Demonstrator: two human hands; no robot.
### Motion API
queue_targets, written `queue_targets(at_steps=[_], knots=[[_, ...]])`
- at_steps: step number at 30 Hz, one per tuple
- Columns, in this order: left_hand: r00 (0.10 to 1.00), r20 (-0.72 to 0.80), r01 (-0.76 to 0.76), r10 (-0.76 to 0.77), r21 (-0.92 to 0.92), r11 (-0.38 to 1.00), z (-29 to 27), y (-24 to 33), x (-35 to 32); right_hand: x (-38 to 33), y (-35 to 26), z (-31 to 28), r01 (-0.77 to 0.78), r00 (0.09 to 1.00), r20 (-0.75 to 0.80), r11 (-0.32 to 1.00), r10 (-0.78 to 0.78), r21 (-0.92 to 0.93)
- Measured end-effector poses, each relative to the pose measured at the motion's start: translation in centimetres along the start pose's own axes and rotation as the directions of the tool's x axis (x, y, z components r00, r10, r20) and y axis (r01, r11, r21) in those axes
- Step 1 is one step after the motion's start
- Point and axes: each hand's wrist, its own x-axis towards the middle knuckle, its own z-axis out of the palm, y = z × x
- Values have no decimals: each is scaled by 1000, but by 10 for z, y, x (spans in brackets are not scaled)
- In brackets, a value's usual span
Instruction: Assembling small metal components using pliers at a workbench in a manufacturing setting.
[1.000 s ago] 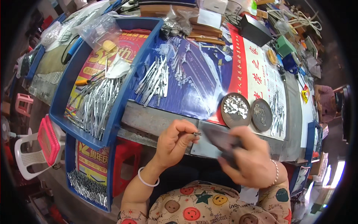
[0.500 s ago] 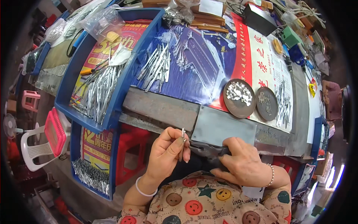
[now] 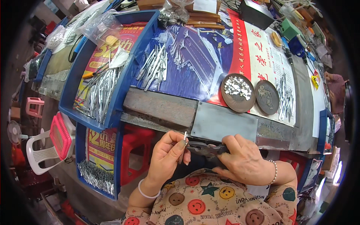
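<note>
With my left fingers I am pinching a small silvery metal piece, thumb against forefinger, its bright end poking up above the tips. My right fingers are curling around a dark, plier-like tool, its nose pointing at the piece from just right of the pinch. As I judge it, working well here is a matter of bracing the piece firmly, leaving the thumb clear of the nose, and squeezing evenly so nothing is twisting. A grey plate is lying on the worktop, just beyond the fingers. The left fingers are covering the piece's lower part; whether the nose is touching it, I cannot tell. The right hand is hiding the handles.
</note>
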Motion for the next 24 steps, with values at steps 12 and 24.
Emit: queue_targets(at_steps=[12, 24], knots=[[1000, 7, -10, 9, 66, 998, -6, 0, 6, 7, 0, 6, -6, 1000, -31, 987, 1, -160], [997, -36, -69, 73, 90, 993, -15, -5, 4, 19, 15, -9, -158, 934, 356, 842, -43, 516]])
